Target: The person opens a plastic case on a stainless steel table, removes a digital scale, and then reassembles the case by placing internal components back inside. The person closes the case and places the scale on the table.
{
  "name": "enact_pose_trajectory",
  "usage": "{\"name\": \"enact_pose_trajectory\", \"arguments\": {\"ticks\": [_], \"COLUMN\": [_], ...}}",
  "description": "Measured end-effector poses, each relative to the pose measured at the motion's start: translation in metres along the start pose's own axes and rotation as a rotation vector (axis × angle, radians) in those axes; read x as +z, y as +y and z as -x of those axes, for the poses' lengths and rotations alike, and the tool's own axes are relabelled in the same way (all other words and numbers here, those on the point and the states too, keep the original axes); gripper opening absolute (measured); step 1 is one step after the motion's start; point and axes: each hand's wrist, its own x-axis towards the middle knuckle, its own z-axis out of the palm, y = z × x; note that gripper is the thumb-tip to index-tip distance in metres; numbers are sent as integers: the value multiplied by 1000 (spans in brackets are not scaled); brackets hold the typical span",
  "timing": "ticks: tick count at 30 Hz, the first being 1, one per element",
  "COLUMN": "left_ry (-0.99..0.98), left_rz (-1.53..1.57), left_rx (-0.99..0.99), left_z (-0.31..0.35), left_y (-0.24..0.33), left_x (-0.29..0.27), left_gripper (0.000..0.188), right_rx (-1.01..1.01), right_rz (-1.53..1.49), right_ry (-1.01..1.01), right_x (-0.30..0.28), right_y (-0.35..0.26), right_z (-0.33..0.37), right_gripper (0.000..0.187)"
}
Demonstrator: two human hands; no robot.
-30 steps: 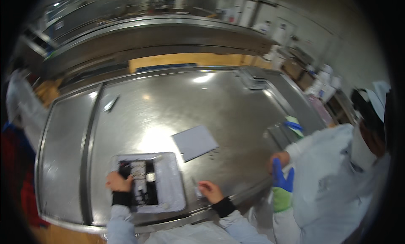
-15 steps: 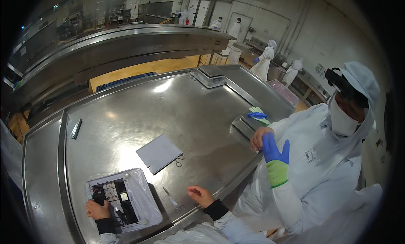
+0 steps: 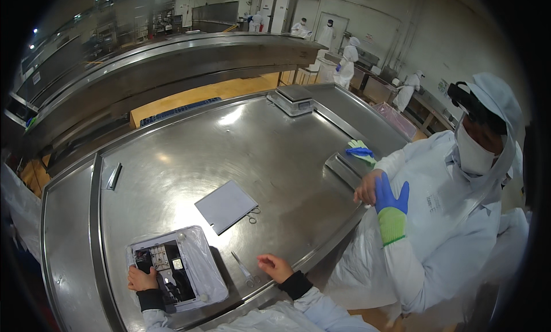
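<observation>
White plastic, partly sheathed in clear film, forms the casing (image 3: pixel 208 269) beneath a worker's left hand (image 3: pixel 142 278), its fingers bent at the left rim of a compartment of black parts; whether they grip cannot be told. Inside, a pale square (image 3: pixel 177 263) may be a label, too small to read. The right hand (image 3: pixel 275 267), loosely half-open and empty, is just beside scissors (image 3: pixel 245 271) lying between the hands. Beyond lies a grey panel (image 3: pixel 225 205); rightward stands a co-worker (image 3: pixel 459 240), dark lettering (image 3: pixel 434 203) on the white garment.

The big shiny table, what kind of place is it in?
Maybe a food factory or another clean workplace: there's a wide steel table, and a co-worker wears a white hood and a blue glove.
</observation>
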Motion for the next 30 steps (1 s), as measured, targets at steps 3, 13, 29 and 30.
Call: {"name": "enact_pose_trajectory", "arguments": {"ticks": [3, 13, 29, 30], "left_ry": [-16, -16, -83, -66], "left_rz": [-8, -83, -41, -36], "left_rx": [-3, 20, 23, 30], "left_z": [2, -4, 6, 7], "left_y": [1, 4, 7, 10], "left_x": [-2, -14, -29, -31], "left_gripper": [62, 53, 53, 54], "right_rx": [13, 75, -120, -98], "right_rz": [-16, 2, -190, -236], "right_ry": [7, -48, -189, -202], "right_x": [-3, -2, 51, 53], "right_y": [6, 0, -11, -19], "right_z": [6, 14, -46, -53], "right_gripper": [23, 23, 21, 20]}}
